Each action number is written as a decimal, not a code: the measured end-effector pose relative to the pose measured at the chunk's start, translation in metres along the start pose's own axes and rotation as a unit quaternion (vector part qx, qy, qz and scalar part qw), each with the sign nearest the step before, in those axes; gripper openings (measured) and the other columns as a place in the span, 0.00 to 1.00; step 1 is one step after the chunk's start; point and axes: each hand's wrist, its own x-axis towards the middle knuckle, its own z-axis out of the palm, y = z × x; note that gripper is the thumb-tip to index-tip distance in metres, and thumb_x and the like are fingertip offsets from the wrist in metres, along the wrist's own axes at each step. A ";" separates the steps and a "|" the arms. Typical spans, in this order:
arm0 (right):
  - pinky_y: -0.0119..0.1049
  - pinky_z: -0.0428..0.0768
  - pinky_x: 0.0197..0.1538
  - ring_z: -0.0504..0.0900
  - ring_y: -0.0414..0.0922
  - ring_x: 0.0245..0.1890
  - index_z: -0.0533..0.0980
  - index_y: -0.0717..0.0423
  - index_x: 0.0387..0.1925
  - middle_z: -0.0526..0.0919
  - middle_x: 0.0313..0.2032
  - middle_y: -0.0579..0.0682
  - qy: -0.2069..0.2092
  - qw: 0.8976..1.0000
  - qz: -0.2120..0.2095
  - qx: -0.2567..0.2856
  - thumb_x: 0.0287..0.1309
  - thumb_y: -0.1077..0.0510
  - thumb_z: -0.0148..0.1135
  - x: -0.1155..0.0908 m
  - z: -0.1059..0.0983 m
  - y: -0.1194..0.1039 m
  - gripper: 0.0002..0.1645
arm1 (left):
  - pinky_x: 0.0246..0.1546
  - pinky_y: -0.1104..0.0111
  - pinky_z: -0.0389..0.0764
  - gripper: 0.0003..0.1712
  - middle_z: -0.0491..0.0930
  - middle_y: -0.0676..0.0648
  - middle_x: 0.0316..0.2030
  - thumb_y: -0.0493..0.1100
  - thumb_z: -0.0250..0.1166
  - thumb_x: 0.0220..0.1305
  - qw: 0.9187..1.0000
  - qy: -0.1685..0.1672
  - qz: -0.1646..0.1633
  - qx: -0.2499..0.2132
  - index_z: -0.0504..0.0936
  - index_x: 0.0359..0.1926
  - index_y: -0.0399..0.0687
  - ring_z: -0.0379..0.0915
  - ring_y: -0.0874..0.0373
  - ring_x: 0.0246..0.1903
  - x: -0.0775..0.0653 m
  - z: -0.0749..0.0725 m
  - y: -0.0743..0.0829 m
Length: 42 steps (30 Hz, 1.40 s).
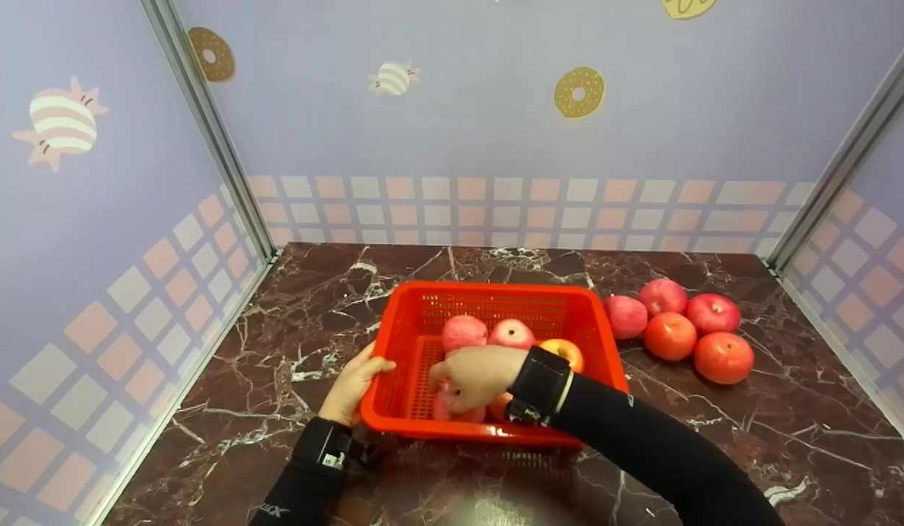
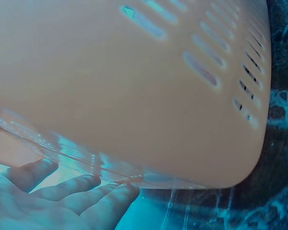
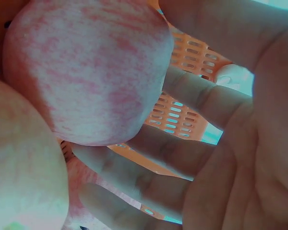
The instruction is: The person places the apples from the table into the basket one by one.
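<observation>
A red plastic basket (image 1: 496,288) with slotted walls stands on the marble-patterned table. My left hand (image 1: 355,383) grips its left rim, thumb over the edge; in the left wrist view the fingers (image 2: 108,203) lie along the outside of the basket. Reaching inside, my right hand (image 1: 481,372) holds a pink-red apple (image 3: 89,67), with the thumb on one side and curled fingers against the other. Beside it in the basket are more apples, two pink ones (image 1: 464,333) toward the back and a yellow-red one (image 1: 561,353) at the right. The right hand and wrist partly hide the fruit.
Right of the basket several fruits sit close together: pink-red apples (image 1: 663,297) behind, and two smooth orange-red fruits like tomatoes (image 1: 724,358) in front. Patterned panels (image 1: 466,146) enclose the table (image 1: 291,307) at the back and both sides.
</observation>
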 end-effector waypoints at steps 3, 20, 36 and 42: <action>0.35 0.77 0.40 0.71 0.43 0.31 0.79 0.50 0.54 0.75 0.29 0.47 0.001 1.000 0.001 0.003 0.58 0.56 0.66 -0.002 -0.002 0.001 0.21 | 0.53 0.57 0.86 0.38 0.78 0.33 0.59 0.33 0.50 0.70 1.000 -0.003 -0.001 -0.001 0.53 0.80 0.38 0.83 0.48 0.52 0.000 0.000 0.000; 0.36 0.78 0.43 0.76 0.39 0.36 0.82 0.46 0.50 0.84 0.38 0.44 0.014 0.999 0.026 0.031 0.61 0.44 0.69 -0.019 -0.016 0.007 0.19 | 0.51 0.58 0.87 0.36 0.82 0.41 0.52 0.33 0.50 0.71 1.000 -0.010 0.003 -0.014 0.54 0.78 0.34 0.83 0.50 0.49 -0.001 0.000 0.000; 0.44 0.82 0.58 0.84 0.47 0.50 0.82 0.49 0.55 0.87 0.52 0.48 0.034 0.995 0.050 0.077 0.61 0.47 0.71 -0.053 -0.036 0.033 0.22 | 0.53 0.57 0.86 0.38 0.81 0.39 0.56 0.32 0.50 0.70 1.000 -0.001 0.002 -0.009 0.53 0.79 0.36 0.83 0.50 0.50 -0.001 0.001 0.001; 0.48 0.82 0.60 0.84 0.49 0.54 0.81 0.46 0.56 0.87 0.54 0.50 0.041 0.992 0.079 0.086 0.63 0.46 0.69 -0.071 -0.043 0.044 0.21 | 0.53 0.58 0.87 0.38 0.81 0.39 0.55 0.32 0.50 0.70 1.000 0.000 0.002 -0.007 0.53 0.80 0.37 0.83 0.51 0.50 0.000 0.001 0.001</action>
